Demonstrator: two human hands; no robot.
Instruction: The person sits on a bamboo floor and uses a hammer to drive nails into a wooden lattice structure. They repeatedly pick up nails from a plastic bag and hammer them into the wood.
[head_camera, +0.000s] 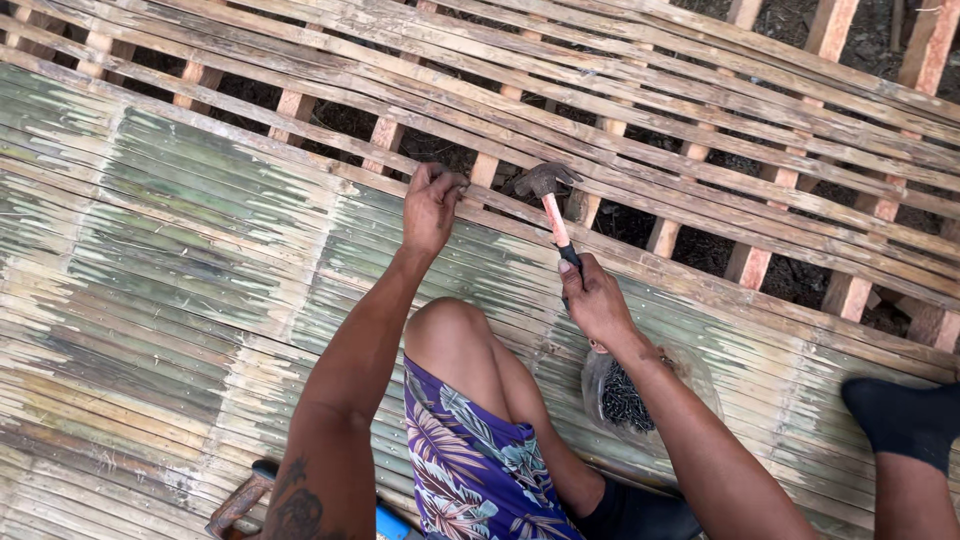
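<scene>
My left hand (431, 205) rests at the far edge of the flattened green bamboo mat (180, 240), its fingertips pinched together against a bamboo slat (640, 190); whatever they pinch is too small to see. My right hand (594, 298) grips the red and black handle of a claw hammer (548, 195). The hammer's metal head hangs just to the right of my left fingertips, over the same slat. My bent knee (450, 325) sits between both arms.
A clear plastic bag of dark nails (628, 398) lies on the mat under my right forearm. Bamboo slats over wooden joists (750, 262) leave open gaps to the ground beyond. A foot in a black sock (900, 415) rests at right. A second tool's handle (240, 503) lies near the bottom.
</scene>
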